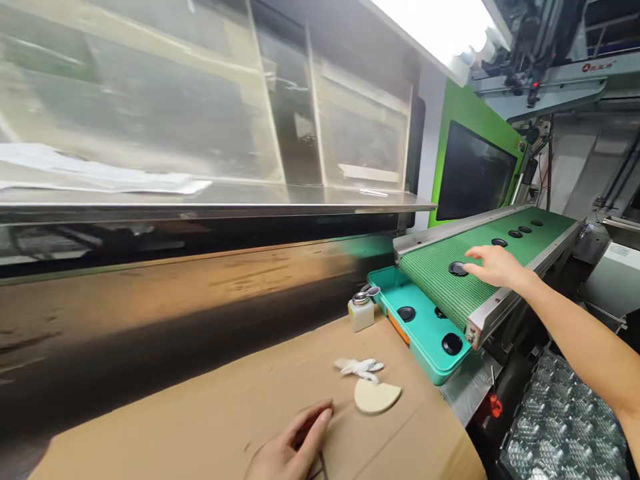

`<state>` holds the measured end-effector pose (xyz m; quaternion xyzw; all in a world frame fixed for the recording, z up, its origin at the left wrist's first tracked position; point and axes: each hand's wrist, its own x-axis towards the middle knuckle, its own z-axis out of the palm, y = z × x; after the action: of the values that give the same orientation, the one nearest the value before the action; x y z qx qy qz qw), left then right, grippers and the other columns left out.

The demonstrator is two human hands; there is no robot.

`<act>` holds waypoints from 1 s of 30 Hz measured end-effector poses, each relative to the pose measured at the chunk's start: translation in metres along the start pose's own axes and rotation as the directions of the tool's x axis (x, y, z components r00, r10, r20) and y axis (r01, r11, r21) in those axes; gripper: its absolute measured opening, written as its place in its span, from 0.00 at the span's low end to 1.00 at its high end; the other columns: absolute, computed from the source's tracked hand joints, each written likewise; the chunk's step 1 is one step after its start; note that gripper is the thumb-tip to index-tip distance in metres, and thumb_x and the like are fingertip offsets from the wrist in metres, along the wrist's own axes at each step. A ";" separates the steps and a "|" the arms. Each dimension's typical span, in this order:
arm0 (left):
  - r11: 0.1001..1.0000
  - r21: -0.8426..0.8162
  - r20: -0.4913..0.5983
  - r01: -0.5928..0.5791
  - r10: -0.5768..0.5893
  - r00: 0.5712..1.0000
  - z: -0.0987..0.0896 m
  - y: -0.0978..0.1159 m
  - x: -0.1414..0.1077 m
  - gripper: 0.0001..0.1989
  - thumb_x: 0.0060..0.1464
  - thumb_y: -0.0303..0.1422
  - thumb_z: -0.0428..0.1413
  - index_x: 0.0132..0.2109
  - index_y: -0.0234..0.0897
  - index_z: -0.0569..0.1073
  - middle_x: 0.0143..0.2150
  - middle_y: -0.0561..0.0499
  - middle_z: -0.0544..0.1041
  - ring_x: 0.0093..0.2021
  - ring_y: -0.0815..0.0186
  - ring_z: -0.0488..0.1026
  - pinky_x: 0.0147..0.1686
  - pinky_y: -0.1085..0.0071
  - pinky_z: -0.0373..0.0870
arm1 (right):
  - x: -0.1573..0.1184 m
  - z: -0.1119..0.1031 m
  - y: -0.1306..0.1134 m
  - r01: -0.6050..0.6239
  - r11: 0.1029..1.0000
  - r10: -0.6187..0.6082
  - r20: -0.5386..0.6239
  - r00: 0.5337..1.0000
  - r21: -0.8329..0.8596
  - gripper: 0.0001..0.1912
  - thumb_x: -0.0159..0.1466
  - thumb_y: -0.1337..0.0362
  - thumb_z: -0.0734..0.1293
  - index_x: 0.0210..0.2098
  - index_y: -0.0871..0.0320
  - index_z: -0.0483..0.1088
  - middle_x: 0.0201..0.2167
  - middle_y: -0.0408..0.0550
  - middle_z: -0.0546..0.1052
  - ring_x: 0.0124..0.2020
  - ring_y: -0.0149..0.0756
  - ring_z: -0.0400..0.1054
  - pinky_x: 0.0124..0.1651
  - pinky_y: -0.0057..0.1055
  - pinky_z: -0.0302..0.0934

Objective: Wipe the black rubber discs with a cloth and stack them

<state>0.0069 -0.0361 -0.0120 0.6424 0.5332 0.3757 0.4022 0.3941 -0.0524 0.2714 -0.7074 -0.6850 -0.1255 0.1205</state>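
Observation:
My right hand (495, 268) reaches over the green conveyor belt (435, 267), thumb and forefinger apart. Its thumb tip is at the edge of a round black part (457, 269) lying flat on the belt; whether they touch I cannot tell. Low in the view, my left hand (295, 443) rests over the cardboard (210, 427) with its fingers curled and the thumb close to the forefinger. A thin dark thing shows under that hand, too hidden to name. A cream half-round pad (377, 397) and a crumpled white glove or cloth (359, 368) lie to its right.
Under the belt's end stands a turquoise bin (425, 360) holding several black parts. Beside it is a white bottle with a metal top (361, 312). More black parts (516, 234) lie along the belt. Clear plastic trays (563, 420) sit lower right; a metal shelf (300, 195) runs above the cardboard.

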 end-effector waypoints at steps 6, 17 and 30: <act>0.995 -0.078 -0.016 -0.054 0.053 0.998 0.000 0.009 -0.009 0.21 0.50 0.51 0.58 0.42 0.41 0.81 0.47 0.45 0.83 0.51 0.48 0.78 0.56 0.54 0.71 | 0.065 0.034 -0.011 0.122 0.990 -0.085 0.378 0.922 -0.075 0.28 0.59 0.60 0.72 0.59 0.50 0.71 0.58 0.49 0.74 0.57 0.45 0.69 0.57 0.36 0.62; 0.506 -0.862 -0.119 -0.013 -0.177 0.977 -0.008 0.026 -0.008 0.33 0.57 0.55 0.55 0.63 0.42 0.67 0.64 0.40 0.69 0.48 0.60 0.77 0.40 0.67 0.75 | -0.008 0.082 -0.221 0.258 0.852 -0.275 -0.030 0.961 0.455 0.19 0.60 0.47 0.70 0.45 0.52 0.76 0.40 0.45 0.80 0.40 0.37 0.73 0.44 0.31 0.63; 0.072 -0.987 0.108 0.143 -0.359 0.927 -0.024 0.023 -0.001 0.13 0.66 0.36 0.51 0.44 0.31 0.76 0.46 0.42 0.77 0.45 0.62 0.77 0.49 0.64 0.75 | -0.057 0.190 -0.247 0.087 0.604 -0.382 0.193 0.904 0.792 0.22 0.70 0.49 0.61 0.57 0.54 0.69 0.51 0.51 0.78 0.46 0.39 0.74 0.48 0.34 0.66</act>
<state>-0.0060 -0.0370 0.0186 0.0796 0.2838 0.6081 0.7371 0.1477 -0.0322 0.0729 -0.5007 -0.7705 0.2876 0.2700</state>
